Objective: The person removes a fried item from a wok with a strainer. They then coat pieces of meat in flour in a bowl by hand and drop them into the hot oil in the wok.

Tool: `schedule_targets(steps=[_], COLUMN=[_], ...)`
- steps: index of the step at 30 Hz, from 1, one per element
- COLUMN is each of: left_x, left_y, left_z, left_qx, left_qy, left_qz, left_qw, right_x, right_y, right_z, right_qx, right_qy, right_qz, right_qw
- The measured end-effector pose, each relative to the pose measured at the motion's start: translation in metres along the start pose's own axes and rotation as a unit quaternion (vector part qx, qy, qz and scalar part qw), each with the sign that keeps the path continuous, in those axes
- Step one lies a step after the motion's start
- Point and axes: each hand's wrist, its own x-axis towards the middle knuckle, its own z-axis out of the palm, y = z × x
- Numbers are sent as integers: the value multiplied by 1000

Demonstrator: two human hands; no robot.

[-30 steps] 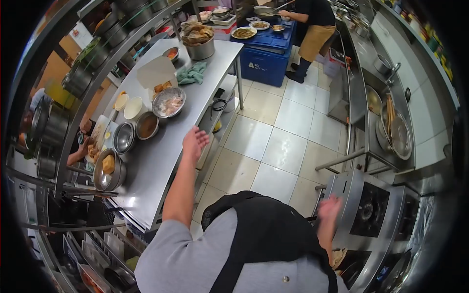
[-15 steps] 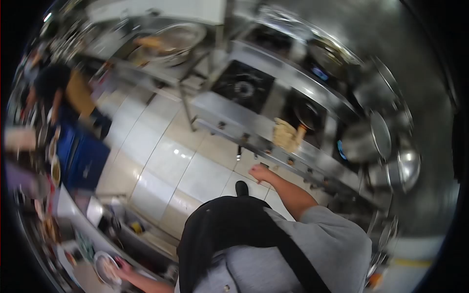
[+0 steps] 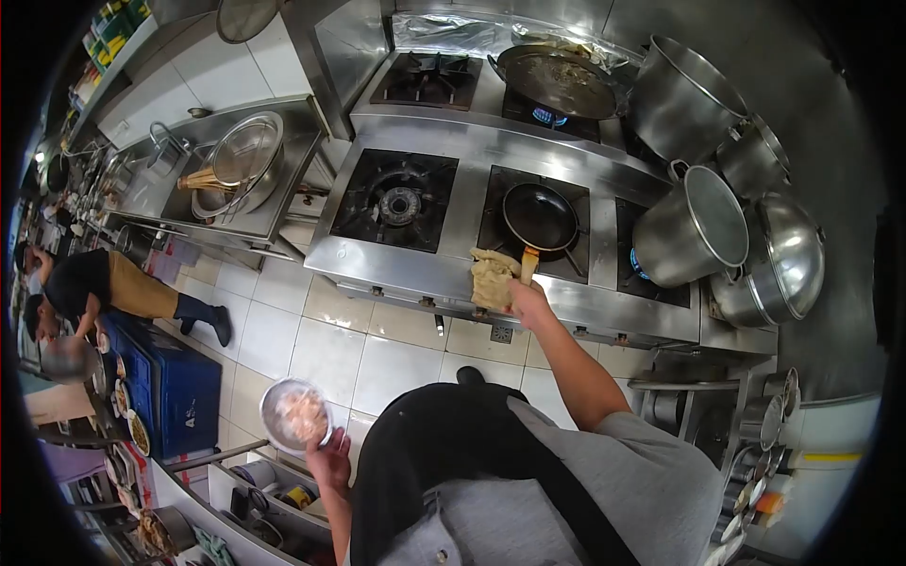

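Note:
My left hand (image 3: 330,458) grips the rim of a metal bowl (image 3: 295,416) with pale pink pieces in it, held over the floor left of my body. My right hand (image 3: 529,304) is closed at the handle of a black frying pan (image 3: 541,216), beside a beige cloth (image 3: 494,280) at the stove's front edge. The pan sits on the middle front burner, and its inside looks bare. No flame shows under it.
A large wok (image 3: 557,79) sits over a lit burner behind. Steel pots (image 3: 690,226) stand at the right, one by a blue flame. At the left are a sink counter (image 3: 302,141), a blue cooler (image 3: 189,396) and a person (image 3: 142,286) bending beside it.
The view has turned from the worktable to the stove. My left hand has taken the bowl off the table and carried it over. My right hand has moved to the pan's handle.

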Motion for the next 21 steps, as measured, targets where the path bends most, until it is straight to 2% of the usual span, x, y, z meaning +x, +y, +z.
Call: schedule_targets(steps=[2,4,6,8,12,16,18,19,21], left_x=[3,19,26,28,36,46,51,47,62], left_y=[-11,-21,-23,-21,-14,4,18,24,35], left_z=[31,39,45,49,58,78,92,106,114], left_qx=[44,46,79,93,147,203,205,227,237], left_qy=[-54,-72,-110,-112,-126,-104,-138,-150,-164], left_qz=[-16,-20,-67,-74,-87,-84,-114,-78,-77], left_qw=[997,996,988,987,977,970,962,959,955], right_x=[26,6,6,8,37,72,71,69,64], right_y=[13,9,6,13,7,3,10,9,8], right_z=[6,31,41,56,131,208,225,232,239], right_qx=[-12,-68,-106,-195,-181,-237,-259,-253,-248], right_qy=[24,67,42,-24,-91,-106,-103,-101,-99], right_qz=[-21,-112,-96,-130,-118,-109,-109,-106,-105], right_qw=[999,989,989,972,972,960,954,956,958])
